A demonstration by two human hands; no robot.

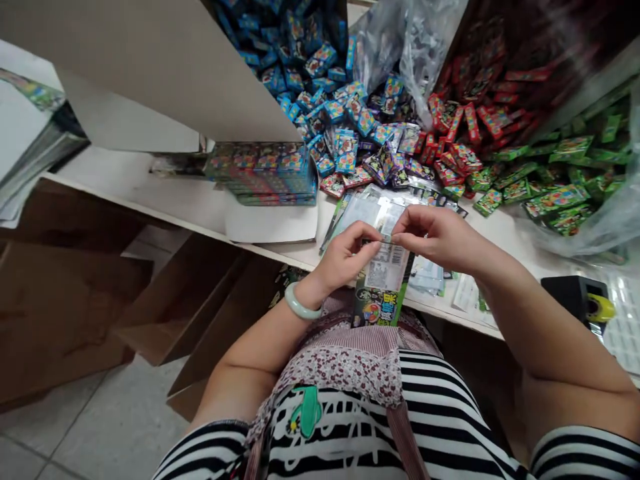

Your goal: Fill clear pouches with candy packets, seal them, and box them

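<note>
A printed candy pouch (383,300), black and green with a barcode on a white panel, hangs over the table's front edge before my apron. My left hand (350,255), with a pale bangle at the wrist, pinches its upper edge between thumb and forefinger. Close beside it, my right hand (440,237) pinches the same edge, the fingertips of both hands almost touching. Whether the pouch's mouth is parted cannot be made out. Behind the hands lies a loose stack of similar flat pouches (367,203) on the white table (280,253).
Beyond the pouches spread heaps of small blue boxes (320,60), purple packets (380,163), red boxes (470,123) and green packets (565,200). A white carton (165,67) and stacked printed cards (260,170) stand left. Cardboard boxes (65,313) sit below; a black-and-yellow object (575,299) lies right.
</note>
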